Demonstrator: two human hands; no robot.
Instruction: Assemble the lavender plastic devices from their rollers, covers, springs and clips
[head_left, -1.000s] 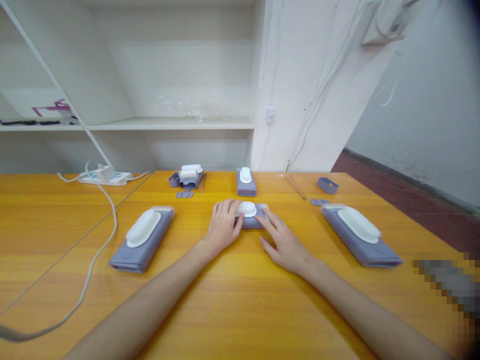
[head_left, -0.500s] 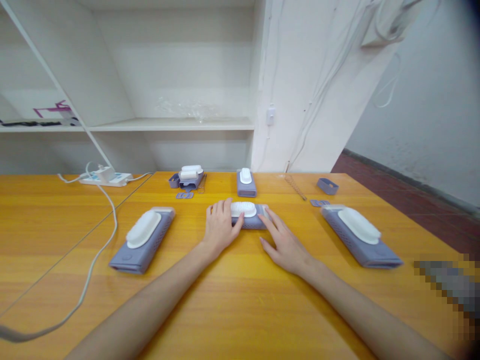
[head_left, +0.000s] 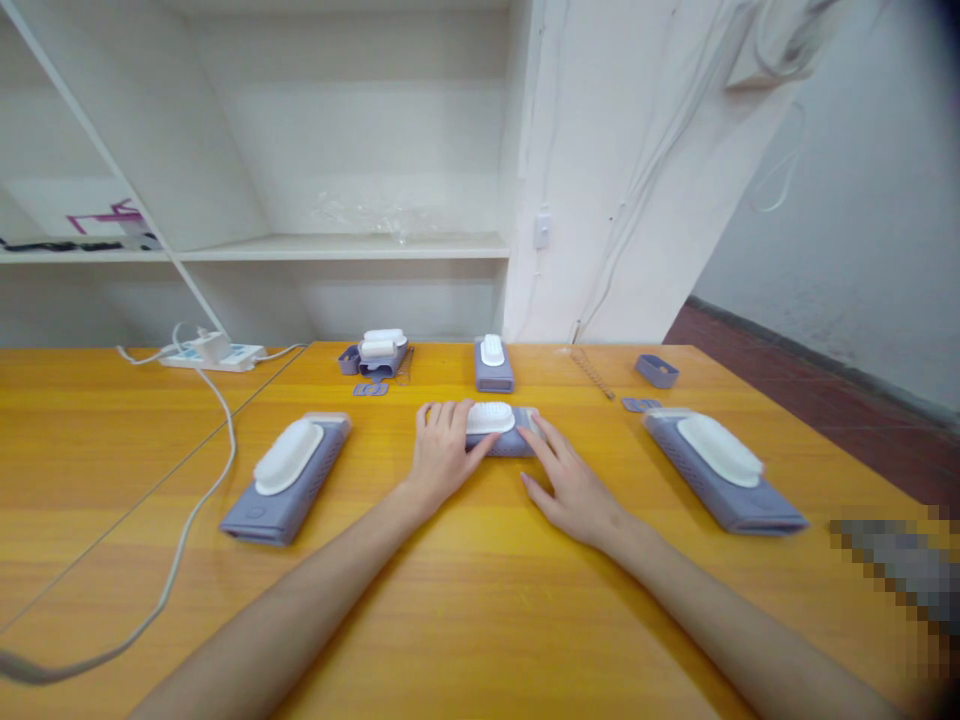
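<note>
A purple-grey rectangular case (head_left: 507, 446) lies crosswise on the table, with a white oval, ridged brush-like piece (head_left: 491, 417) on its top. My left hand (head_left: 442, 445) is wrapped over the case's left end, thumb along the near side, holding it. That end is hidden under the fingers. At the right end, my right hand (head_left: 574, 485) rests its fingertips on the corner near a clear part; its fingers are spread and the thumb stands apart from the case. Similar cases lie at the left (head_left: 289, 490) and the right (head_left: 724, 480).
Farther back are another case (head_left: 493, 370), an opened one (head_left: 382, 360) with loose parts, a spring (head_left: 592, 373), a purple-grey ring-shaped part (head_left: 657, 371) and small flat pieces (head_left: 640, 405). A power strip (head_left: 214, 352) trails a white cable (head_left: 217, 480) along the left side.
My left thumb has shifted slightly right along the near side of the white piece. Both hands otherwise stay at the case, which has hardly moved.
</note>
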